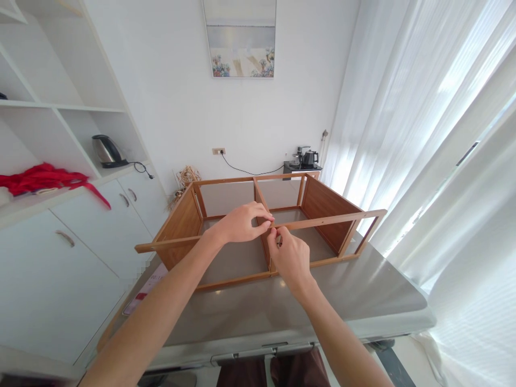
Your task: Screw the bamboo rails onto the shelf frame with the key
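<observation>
A brown wooden shelf frame (pixel 330 220) lies on the grey glossy table (pixel 346 301), with side panels at both ends and a divider board (pixel 260 194) across its middle. My left hand (pixel 245 221) is over the near upper rail where it meets the divider, thumb and fingertips pinched together. Just below and to the right, my right hand (pixel 291 255) is closed, its thumb and forefinger pressed together at the same joint. Anything between the fingertips is too small or hidden to make out. Small dark holes show along the rail to the right.
A phone-like pinkish screen (pixel 151 287) lies at the table's left edge. White cabinets (pixel 100 231) stand at left, with a kettle (pixel 108 151) and red cloth (pixel 48 180) above. A coffee maker (pixel 302 156) is at the back right; white curtains (pixel 403 107) hang at right.
</observation>
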Available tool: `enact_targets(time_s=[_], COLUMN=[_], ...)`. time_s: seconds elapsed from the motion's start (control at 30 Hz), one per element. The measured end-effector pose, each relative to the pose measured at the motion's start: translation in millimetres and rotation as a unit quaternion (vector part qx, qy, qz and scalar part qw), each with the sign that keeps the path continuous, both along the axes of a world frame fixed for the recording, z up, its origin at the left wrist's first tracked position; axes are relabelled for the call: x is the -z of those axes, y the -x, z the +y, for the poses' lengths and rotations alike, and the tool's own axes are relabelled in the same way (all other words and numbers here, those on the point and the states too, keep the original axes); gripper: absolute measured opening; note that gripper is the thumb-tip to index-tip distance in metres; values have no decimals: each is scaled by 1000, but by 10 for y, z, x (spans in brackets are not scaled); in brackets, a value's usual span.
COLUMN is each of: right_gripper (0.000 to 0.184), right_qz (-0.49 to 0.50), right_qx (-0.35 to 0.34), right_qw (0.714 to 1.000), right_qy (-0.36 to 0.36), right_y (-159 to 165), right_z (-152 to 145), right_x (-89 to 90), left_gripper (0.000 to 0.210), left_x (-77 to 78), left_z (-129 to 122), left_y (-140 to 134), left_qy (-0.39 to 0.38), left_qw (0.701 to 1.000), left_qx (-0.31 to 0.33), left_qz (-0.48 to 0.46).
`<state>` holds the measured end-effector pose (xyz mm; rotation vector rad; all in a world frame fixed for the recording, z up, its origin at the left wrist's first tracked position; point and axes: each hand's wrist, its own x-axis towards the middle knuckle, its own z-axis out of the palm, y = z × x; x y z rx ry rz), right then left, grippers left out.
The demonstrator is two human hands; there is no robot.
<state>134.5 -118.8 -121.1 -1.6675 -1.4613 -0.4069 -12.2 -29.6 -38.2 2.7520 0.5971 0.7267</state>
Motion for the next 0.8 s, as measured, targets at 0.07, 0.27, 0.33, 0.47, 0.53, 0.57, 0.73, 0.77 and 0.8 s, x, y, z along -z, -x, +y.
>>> enact_targets(time_s=[0.07, 0.27, 0.33, 0.47, 0.53, 0.57, 0.73, 0.77, 0.8], right_gripper=[30, 23, 24, 26, 27, 28, 27, 25, 23], right_qz=[-47, -141, -161, -189, -202, -208, -169, -143, -116], right_qx=[24, 40, 31, -1, -17, -23, -54, -64, -77], right_qw=[999, 987, 984, 977, 973, 971, 978, 982, 987], right_qy=[-8, -61, -75, -98, -112, -118, -112, -100, -82], right_y=[17, -9, -44, -113, -133, -136, -150, -187, -251], right_z=[-7, -14, -6, 6, 8, 6, -105, -163, -234], right_x=[-8, -38, -51, -90, -111, -121, -105, -68, -13], left_gripper=[26, 27, 27, 26, 25, 25, 26, 26, 26], left_x=[-2, -6, -7, -13, -14, -13, -6, -7, -10], left_z=[-8, -22, -24, -23, -19, -18, -23, -28, -33], left_y=[-1, 5, 6, 2, 0, 0, 5, 8, 12], left_qy=[2, 6, 6, 3, 0, -2, -12, -14, -16], left_qw=[1000, 1000, 1000, 1000, 1000, 1000, 1000, 1000, 1000], left_qx=[-6, -9, -9, -4, 0, 1, -2, -4, -6], left_qz=[1, -1, 1, 0, -2, -3, -3, -4, -5])
